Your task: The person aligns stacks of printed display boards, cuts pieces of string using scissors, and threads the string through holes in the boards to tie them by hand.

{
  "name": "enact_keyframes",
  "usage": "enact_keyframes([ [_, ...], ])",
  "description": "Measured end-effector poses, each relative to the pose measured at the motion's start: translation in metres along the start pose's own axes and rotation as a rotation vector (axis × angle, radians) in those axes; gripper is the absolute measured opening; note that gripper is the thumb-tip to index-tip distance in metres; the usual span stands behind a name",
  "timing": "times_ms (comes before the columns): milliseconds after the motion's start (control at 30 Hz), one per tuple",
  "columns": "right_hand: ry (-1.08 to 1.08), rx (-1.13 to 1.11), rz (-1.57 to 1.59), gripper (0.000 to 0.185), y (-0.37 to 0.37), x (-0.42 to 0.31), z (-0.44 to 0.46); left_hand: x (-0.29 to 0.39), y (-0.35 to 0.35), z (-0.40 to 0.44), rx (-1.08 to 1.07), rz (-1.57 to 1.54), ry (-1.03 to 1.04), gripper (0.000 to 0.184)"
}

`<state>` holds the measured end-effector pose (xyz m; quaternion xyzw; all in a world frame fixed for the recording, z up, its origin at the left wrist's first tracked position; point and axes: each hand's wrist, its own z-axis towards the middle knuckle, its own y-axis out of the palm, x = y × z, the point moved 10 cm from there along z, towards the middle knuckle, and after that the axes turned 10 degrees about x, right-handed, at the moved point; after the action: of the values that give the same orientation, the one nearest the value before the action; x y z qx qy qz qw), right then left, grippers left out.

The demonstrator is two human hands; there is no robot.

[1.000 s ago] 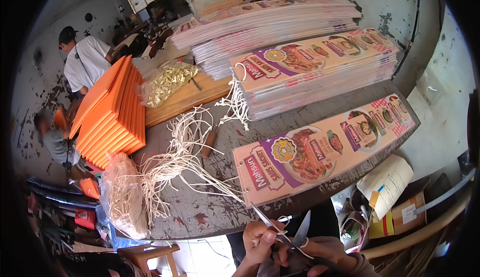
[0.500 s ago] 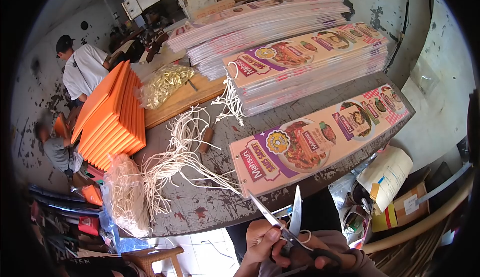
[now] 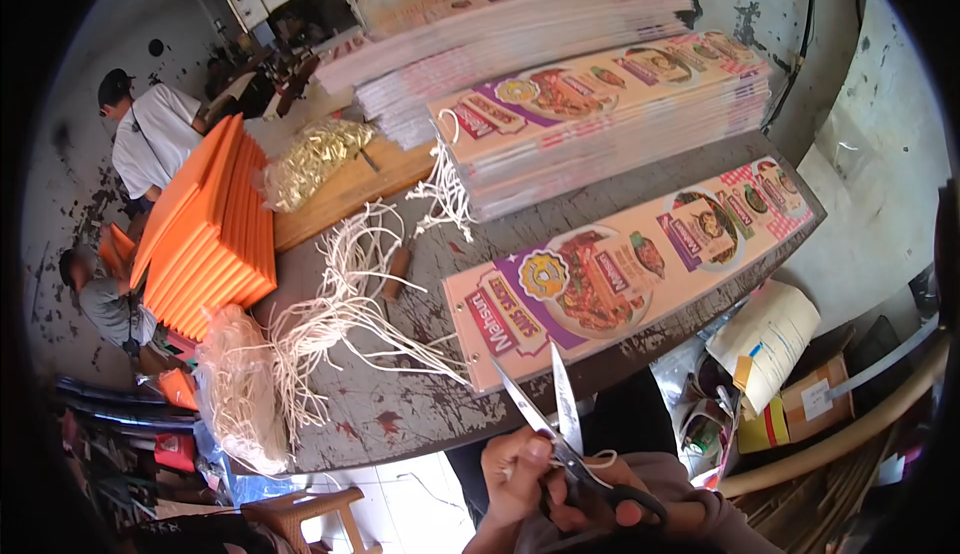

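My right hand (image 3: pixel 622 499) grips a pair of black-handled scissors (image 3: pixel 567 416), whose blades stand partly apart and point toward the table. Close against the scissors, my left hand (image 3: pixel 513 474) is closed in a pinch on a white string (image 3: pixel 601 457); a short bit of it curls past the blades. Just beyond the blade tips lies a long printed card (image 3: pixel 620 289) with food pictures and small eyelets at its left end. Loose white strings (image 3: pixel 335 319) spread over the table to its left, some ends reaching the card's corner.
Behind are stacked printed cards (image 3: pixel 610 144), some with knotted strings (image 3: pixel 442 194). Folded orange sheets (image 3: pixel 205 239), a bag of brass-coloured pieces (image 3: pixel 318 159) and bagged string (image 3: pixel 240 384) sit left on the scratched table (image 3: pixel 400 414). Two people (image 3: pixel 160 134) work beyond. A plastic stool (image 3: pixel 310 514) stands below.
The scissor blades have come a little closer together. Both hands sit slightly farther left and lower relative to the card, and the whole view has shifted a little.
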<state>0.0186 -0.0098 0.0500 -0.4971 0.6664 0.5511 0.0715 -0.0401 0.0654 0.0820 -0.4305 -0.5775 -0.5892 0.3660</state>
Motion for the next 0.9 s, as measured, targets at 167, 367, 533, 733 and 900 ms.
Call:
enact_keyframes([
  [167, -0.135, -0.061, -0.113, 0.089, 0.013, -0.023, 0.0, 0.016, 0.006, 0.005, 0.03, -0.071, 0.045, 0.036],
  [367, 0.09, 0.276, -0.315, 0.078, -0.004, -0.047, -0.012, -0.004, 0.01, -0.003, -0.11, 0.068, -0.1, 0.043],
  [533, 0.083, -0.095, -0.139, 0.075, -0.002, -0.001, 0.002, 0.005, -0.023, 0.004, 0.098, 0.094, 0.227, 0.042],
  [733, -0.49, -0.263, -0.136, 0.091, 0.002, -0.051, -0.013, 0.02, -0.063, 0.02, 0.349, -0.084, 0.288, 0.033],
  [900, -0.348, 0.098, -0.253, 0.087, -0.007, -0.075, -0.015, 0.008, -0.028, 0.018, 0.118, -0.161, 0.183, 0.044],
])
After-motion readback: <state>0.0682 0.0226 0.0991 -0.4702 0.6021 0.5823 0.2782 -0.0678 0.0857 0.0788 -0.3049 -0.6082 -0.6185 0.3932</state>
